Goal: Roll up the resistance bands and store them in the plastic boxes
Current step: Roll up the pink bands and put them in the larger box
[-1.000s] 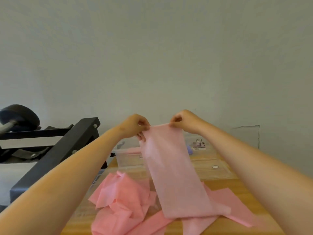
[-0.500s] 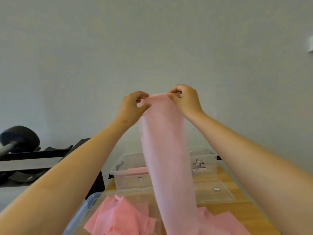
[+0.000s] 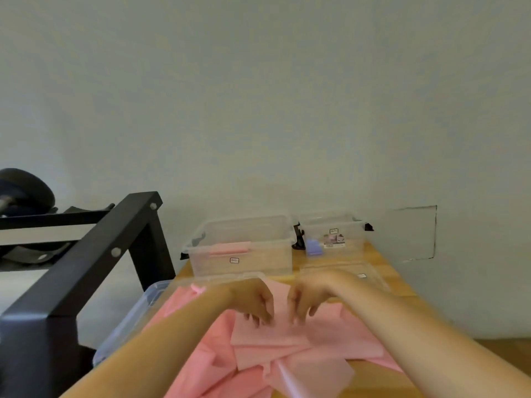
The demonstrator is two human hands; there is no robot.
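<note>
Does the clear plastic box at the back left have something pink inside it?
Yes, a pink resistance band shows through the front wall of the left clear plastic box.

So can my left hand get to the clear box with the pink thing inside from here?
Probably yes: the left hand touches the pink band just before that box, whose top looks open, and nothing visible blocks the way.

We have lowered our left hand (image 3: 253, 301) and right hand (image 3: 309, 297); the pink band (image 3: 273, 337), no longer hanging, lies flat beneath both.
</note>
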